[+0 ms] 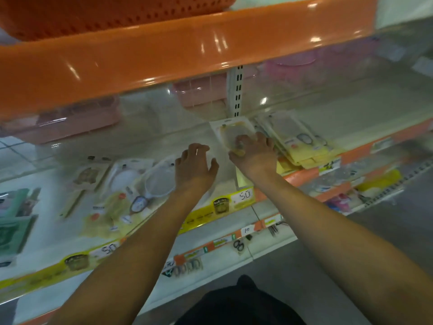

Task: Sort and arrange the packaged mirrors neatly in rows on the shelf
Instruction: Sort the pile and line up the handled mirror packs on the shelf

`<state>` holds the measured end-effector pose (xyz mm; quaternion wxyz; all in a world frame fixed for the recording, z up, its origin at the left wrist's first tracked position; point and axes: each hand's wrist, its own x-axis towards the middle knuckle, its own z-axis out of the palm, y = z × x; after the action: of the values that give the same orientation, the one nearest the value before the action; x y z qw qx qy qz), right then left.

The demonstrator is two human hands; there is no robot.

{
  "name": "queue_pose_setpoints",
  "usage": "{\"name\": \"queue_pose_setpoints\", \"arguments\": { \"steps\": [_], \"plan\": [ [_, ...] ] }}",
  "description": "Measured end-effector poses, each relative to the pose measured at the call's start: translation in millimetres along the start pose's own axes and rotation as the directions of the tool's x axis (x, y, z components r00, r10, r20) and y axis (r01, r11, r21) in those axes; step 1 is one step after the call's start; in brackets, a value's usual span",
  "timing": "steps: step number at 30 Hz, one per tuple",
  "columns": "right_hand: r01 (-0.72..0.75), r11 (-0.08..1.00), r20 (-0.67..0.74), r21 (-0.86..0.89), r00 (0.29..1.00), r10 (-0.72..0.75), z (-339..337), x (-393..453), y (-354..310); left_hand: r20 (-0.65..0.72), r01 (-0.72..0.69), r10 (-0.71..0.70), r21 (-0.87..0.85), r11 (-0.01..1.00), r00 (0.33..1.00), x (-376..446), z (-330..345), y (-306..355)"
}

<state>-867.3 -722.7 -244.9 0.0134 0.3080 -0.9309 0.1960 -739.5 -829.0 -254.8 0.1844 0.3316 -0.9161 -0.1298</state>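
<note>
A yellow packaged mirror [234,131] lies flat on the white shelf [164,141] near the upright post. My right hand [254,152] rests on its near end, fingers spread over the pack. My left hand [194,166] hovers just left of it, fingers apart, holding nothing. A fanned stack of yellow mirror packs [297,141] lies to the right of my right hand. Round mirror packs [159,181] and several more packs [112,200] are scattered to the left. The frame is blurred.
An orange shelf lip [187,50] overhangs close above the hands. A slotted metal post [236,92] stands behind the mirror. Pink boxes [65,123] sit at the back left. Price strips [222,202] edge the shelf front; lower shelves hold small items [239,245].
</note>
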Motion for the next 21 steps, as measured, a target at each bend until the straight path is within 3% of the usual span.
{"name": "queue_pose_setpoints", "arguments": {
  "steps": [4,10,16,21],
  "plan": [
    [0.011,0.998,-0.018,-0.065,1.0,-0.012,-2,18,31,0.002,0.017,-0.017,0.01,1.0,1.0,6,14,25],
    [0.033,0.979,0.184,-0.2,0.983,0.005,21,27,52,0.002,0.102,-0.102,0.035,0.994,0.995,4,26,31],
    [0.044,0.98,0.186,-0.195,0.983,-0.007,23,23,46,-0.012,0.129,-0.129,0.058,0.99,0.992,-4,28,21],
    [0.129,0.992,0.14,0.009,0.982,-0.129,20,13,2,-0.058,0.137,-0.134,0.041,0.99,0.989,-12,16,4]
  ]
}}
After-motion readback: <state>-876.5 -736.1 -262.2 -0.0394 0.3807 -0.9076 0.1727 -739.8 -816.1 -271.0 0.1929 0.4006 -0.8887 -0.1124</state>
